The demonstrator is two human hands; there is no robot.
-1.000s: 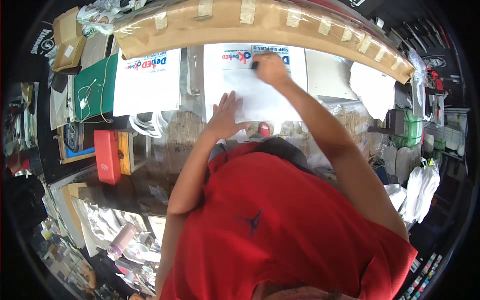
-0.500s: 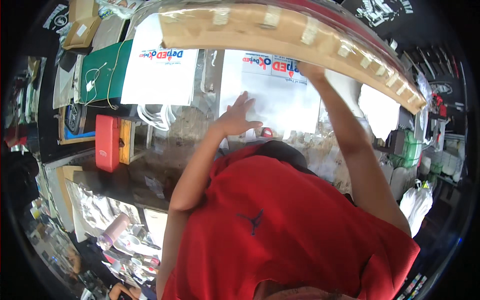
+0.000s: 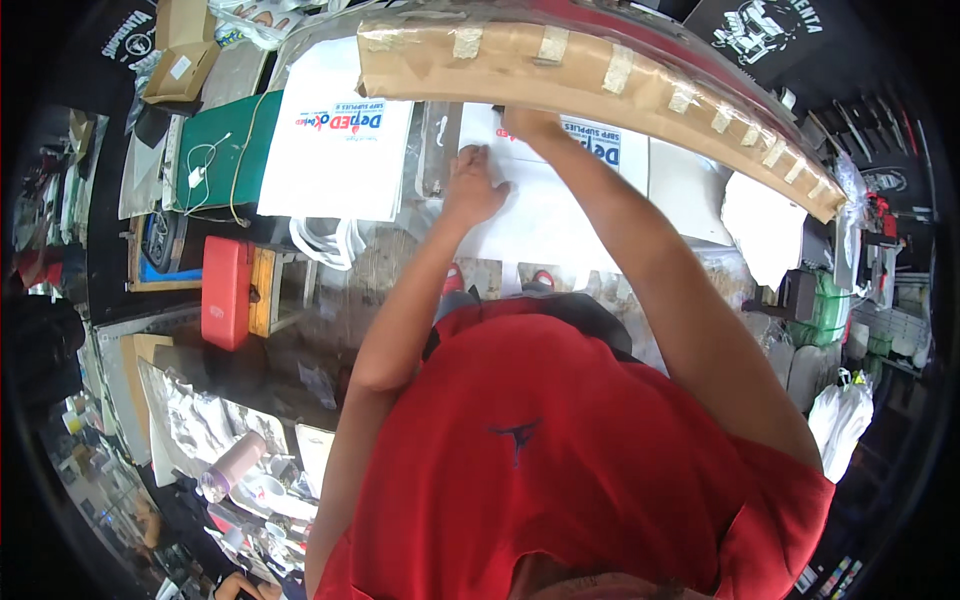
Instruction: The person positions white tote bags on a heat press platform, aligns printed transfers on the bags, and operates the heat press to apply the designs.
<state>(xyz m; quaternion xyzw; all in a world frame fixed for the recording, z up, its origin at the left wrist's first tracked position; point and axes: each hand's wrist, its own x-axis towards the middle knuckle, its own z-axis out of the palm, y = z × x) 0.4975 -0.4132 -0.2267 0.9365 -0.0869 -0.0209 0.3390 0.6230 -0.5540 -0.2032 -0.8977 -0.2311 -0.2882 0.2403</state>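
Observation:
A white cloth bag point(image 3: 545, 215) with blue and red print lies flat before me, its strap ends at the near edge. My left hand point(image 3: 476, 190) rests palm down on its left side, thumb held away from the fingers. Over the print, just below the cardboard edge, is my right hand point(image 3: 535, 127). Its fingers are dark and partly hidden, so whether they grip anything does not show. To the left lies a stack of similar printed white bags point(image 3: 330, 165), with white loop handles point(image 3: 332, 245) hanging toward me.
A long taped cardboard edge point(image 3: 580, 75) overhangs the work surface at the far side. On the left are a green board point(image 3: 225, 160) with a white cable and a red case point(image 3: 227, 292). White fabric point(image 3: 765, 225) lies at right; a pink bottle point(image 3: 232, 465) stands lower left.
My right hand has swept left across the print. My left hand has moved slightly up, its fingers closer together. The view has shifted a little.

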